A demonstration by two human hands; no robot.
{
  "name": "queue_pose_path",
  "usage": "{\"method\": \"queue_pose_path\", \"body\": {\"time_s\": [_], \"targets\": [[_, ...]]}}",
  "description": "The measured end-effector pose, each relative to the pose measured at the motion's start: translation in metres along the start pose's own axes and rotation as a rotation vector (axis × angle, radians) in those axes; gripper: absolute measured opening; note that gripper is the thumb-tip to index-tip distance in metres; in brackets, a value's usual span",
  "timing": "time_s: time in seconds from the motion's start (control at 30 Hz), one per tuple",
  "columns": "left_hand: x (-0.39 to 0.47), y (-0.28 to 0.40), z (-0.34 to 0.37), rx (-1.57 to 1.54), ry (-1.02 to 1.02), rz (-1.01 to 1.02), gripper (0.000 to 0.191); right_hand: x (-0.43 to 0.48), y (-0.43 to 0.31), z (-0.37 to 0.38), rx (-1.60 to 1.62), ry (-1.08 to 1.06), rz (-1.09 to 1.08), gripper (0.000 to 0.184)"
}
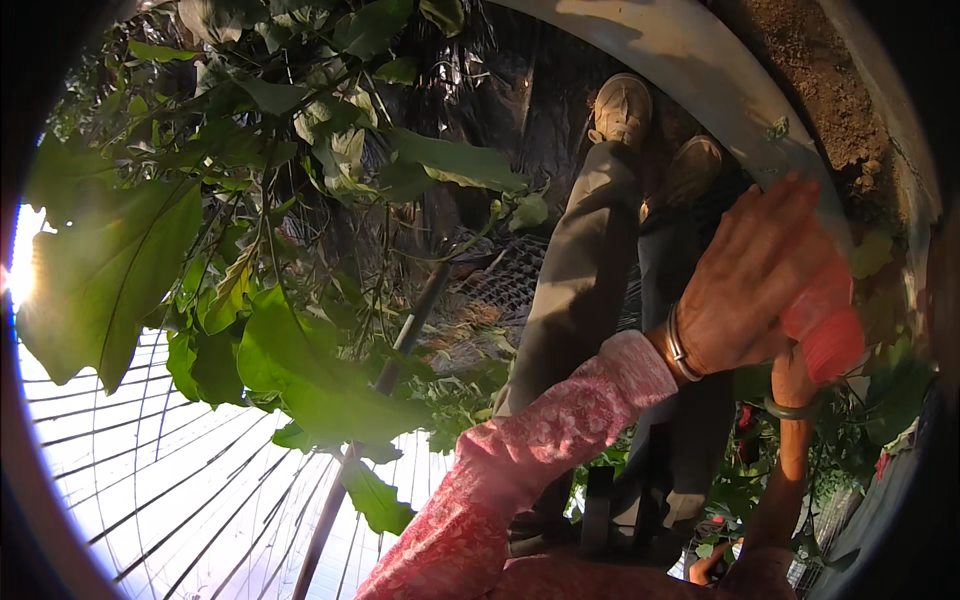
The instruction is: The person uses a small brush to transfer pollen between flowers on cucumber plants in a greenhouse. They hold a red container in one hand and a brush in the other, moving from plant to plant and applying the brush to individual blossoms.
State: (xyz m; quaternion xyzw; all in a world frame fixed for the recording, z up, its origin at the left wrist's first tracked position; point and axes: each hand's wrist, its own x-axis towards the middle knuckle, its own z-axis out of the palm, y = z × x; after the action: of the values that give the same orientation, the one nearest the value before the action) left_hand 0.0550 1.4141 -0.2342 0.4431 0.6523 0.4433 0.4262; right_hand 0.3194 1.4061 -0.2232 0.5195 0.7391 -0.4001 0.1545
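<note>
My left hand (757,277), with a metal bangle at the wrist and a pink patterned sleeve, is stretched out with its back to the camera; its fingers are extended and blurred. Under and beside it is a bright red, blurred item (832,337), perhaps cloth. My right hand (791,356) reaches up from the lower right with a bangle on a bare forearm. Its fingers are hidden behind the left hand and the red item, so its grip cannot be told. Large green leaves (322,367) hang at the left, well apart from both hands.
Leafy plants (270,157) crowd the left, with a slanting pole (412,330) among them. My shoes (622,109) stand beside a pale curved band (720,82), with brown soil (840,97) beyond. More foliage grows at the lower right, where a bit of skin shows, perhaps another person's.
</note>
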Motion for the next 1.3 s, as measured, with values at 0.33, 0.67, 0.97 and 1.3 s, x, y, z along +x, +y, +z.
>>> {"method": "queue_pose_path", "body": {"time_s": [0.33, 0.67, 0.97, 1.3], "targets": [[0.007, -0.015, -0.016, 0.02, 0.194, -0.029, 0.079, -0.035, -0.129, -0.052, -0.145, -0.483, 0.036, 0.016], [0.009, -0.017, -0.036, 0.143, 0.148, 0.014, 0.073, -0.064, -0.105, 0.014, 0.053, -0.033, -0.007, 0.014], [-0.055, 0.115, -0.158, 0.132, -0.044, -0.199, 0.075, -0.119, -0.118, 0.013, 0.049, -0.271, 0.26, 0.029], [-0.049, 0.322, -0.244, 0.259, -0.09, -0.038, 0.084, -0.255, -0.128, -0.089, 0.269, 0.026, 0.714, 0.028]]}}
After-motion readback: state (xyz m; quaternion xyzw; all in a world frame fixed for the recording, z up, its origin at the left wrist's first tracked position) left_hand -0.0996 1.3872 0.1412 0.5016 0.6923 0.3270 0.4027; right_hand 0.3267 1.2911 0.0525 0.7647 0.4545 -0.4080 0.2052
